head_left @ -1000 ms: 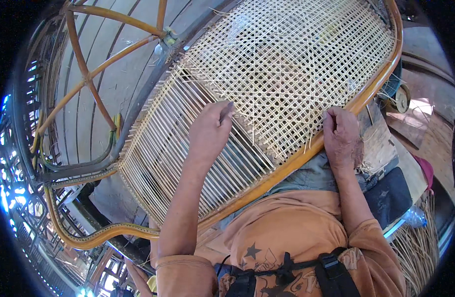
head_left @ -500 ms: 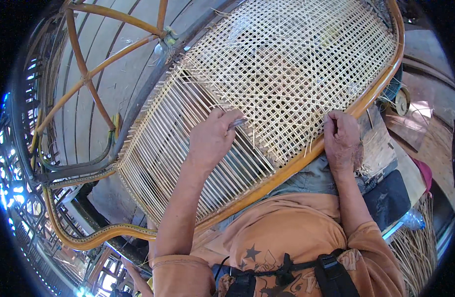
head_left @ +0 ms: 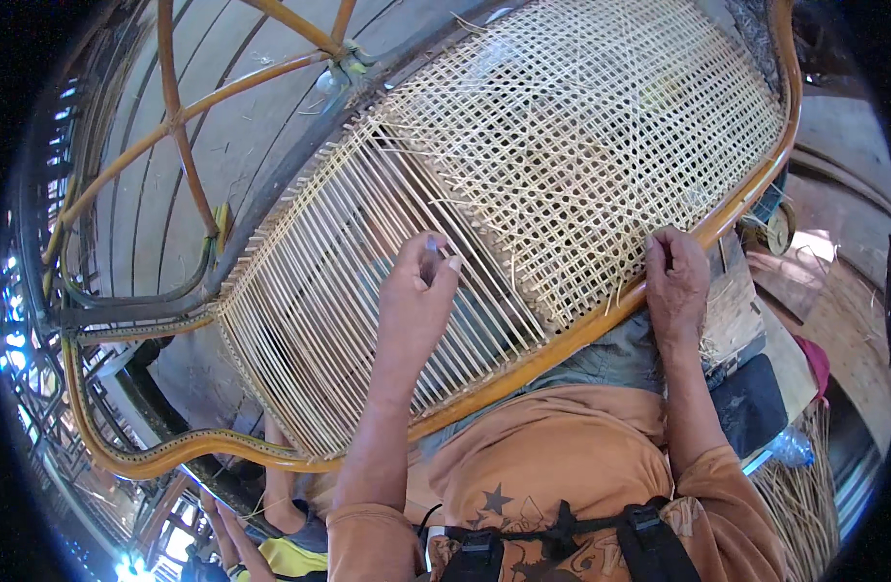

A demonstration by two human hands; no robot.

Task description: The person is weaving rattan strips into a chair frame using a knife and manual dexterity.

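Observation:
A curved wood-coloured chair frame (head_left: 523, 367) lies across in front of me, holding a pale woven cane panel (head_left: 601, 145). To its left, rows of parallel cane strands (head_left: 310, 291) are strung without the open lattice weave. Above these strands, near the edge of the weave, my left hand (head_left: 416, 291) is closed in a pinch. A small metallic glint shows between its fingers, from a small metal tool mostly hidden by them. My right hand (head_left: 678, 281) rests at the frame's near rail by the weave's edge, its fingers curled; whatever they pinch is hidden.
Crossed rattan poles (head_left: 174, 121) of another frame part stand at upper left. Another person's arms and yellow clothing (head_left: 286, 560) show at lower left. A bundle of cane strips (head_left: 795, 504) and a clear plastic bottle (head_left: 793, 448) lie at lower right.
My left hand has drawn back from the weave's edge and turned, so the tool's dark tip no longer shows. The view has shifted slightly; more of the other person appears.

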